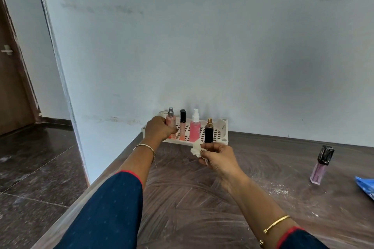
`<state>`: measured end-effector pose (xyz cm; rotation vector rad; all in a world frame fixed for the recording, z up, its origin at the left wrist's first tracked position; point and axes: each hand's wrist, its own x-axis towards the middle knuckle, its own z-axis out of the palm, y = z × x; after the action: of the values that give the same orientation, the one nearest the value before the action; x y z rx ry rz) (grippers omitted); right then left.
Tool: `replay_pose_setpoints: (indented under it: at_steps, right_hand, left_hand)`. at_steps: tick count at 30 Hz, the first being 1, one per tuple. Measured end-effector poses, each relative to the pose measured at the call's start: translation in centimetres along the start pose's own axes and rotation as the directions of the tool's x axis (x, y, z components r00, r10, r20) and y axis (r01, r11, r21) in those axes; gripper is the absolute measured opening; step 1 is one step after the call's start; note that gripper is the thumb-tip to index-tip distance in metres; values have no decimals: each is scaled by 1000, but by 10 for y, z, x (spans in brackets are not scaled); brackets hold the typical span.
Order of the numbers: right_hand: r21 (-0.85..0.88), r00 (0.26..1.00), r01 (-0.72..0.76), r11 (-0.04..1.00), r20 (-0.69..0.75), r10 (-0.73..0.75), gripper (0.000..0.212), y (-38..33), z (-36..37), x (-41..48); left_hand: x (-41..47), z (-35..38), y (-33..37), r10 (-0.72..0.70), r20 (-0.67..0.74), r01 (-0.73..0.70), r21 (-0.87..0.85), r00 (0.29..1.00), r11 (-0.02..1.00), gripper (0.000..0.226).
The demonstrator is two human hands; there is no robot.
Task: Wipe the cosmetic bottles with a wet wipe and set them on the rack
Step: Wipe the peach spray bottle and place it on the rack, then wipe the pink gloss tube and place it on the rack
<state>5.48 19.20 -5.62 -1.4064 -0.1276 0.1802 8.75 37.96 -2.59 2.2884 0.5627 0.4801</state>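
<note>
cream rack (222, 126), four bottles (194, 131) upright inside

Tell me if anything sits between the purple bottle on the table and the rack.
Nothing visible does: only dusty table lies between the purple bottle and the right end of the rack. On it, free room shows right of the black bottle.

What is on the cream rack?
Four upright bottles: peach spray bottle, gripped by the left hand, black-capped tube, pink pump bottle, black bottle. The hand hides the rack's front left corner.
</note>
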Motion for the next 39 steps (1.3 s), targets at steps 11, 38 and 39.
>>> replay_pose_setpoints:
  at_steps: [11,38,39]
  right_hand:
    - [-20,1000,13,1000,-22,-14,18,-16,-11,-23]
    - [159,947,61,985,-321,-7,22,-55,-180,-133]
    - [169,945,59,984,-328,-1,22,-54,-187,-134]
  left_hand:
    - [-18,-20,9,-2,-2,2,-55,1000,998,78]
    - [-187,90,186,544,161,-508,-218,823,833,11]
    - [-190,97,191,551,176,-515,-212,816,831,12]
